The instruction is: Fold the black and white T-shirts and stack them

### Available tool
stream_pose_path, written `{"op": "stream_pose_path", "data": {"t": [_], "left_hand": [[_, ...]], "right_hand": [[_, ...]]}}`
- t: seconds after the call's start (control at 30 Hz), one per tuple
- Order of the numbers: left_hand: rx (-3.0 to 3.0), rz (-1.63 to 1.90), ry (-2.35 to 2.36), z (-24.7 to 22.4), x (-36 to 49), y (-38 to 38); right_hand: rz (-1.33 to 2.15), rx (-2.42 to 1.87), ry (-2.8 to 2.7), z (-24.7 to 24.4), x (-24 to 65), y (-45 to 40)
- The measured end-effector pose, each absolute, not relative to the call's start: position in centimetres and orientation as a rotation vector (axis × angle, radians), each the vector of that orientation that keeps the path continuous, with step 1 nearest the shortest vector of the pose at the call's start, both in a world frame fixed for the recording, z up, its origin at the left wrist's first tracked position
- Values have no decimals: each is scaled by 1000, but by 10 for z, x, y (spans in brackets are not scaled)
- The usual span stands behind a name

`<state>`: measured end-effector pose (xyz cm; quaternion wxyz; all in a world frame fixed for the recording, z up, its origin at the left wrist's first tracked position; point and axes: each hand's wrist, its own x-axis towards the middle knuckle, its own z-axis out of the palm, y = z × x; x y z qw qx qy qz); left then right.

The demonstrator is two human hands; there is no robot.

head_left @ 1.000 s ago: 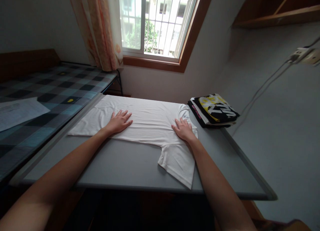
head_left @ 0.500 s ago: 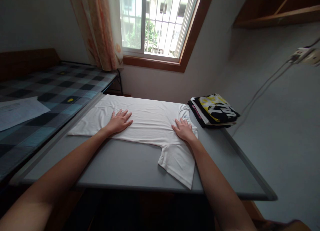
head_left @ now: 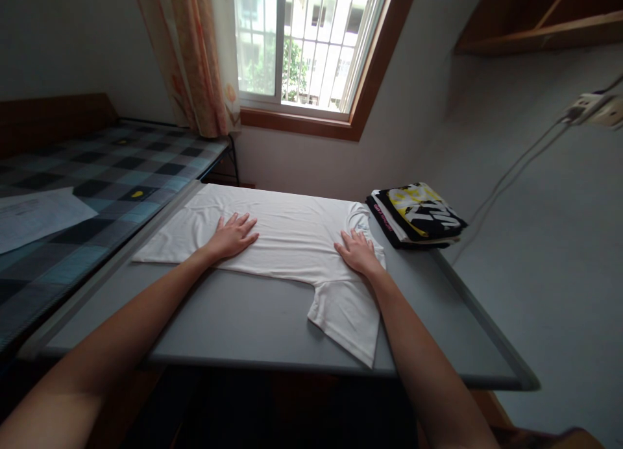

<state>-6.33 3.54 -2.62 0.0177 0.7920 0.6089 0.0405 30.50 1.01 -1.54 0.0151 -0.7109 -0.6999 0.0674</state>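
A white T-shirt (head_left: 292,235) lies on the grey table (head_left: 243,319), folded lengthwise, its collar at the right and one sleeve pointing toward me. My left hand (head_left: 232,235) rests palm down on the body of the shirt, left of its middle, fingers spread. Near the collar, my right hand (head_left: 359,250) lies flat on the cloth with its fingers apart. Neither hand grips the fabric. Small wrinkles show in the shirt at its left end.
A stack of folded clothes (head_left: 418,214) sits at the table's back right. Left of the table is a bed with a checkered mattress (head_left: 160,157) and papers (head_left: 43,217) on it. Behind are a curtain (head_left: 204,60) and a barred window; cables hang on the right wall.
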Motion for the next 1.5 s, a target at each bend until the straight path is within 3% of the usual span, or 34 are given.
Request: {"op": "stream_pose_path", "data": {"t": [1.5], "left_hand": [[2480, 113, 1892, -23, -62, 34]], "right_hand": [[183, -2200, -2196, -15, 305, 10]]}}
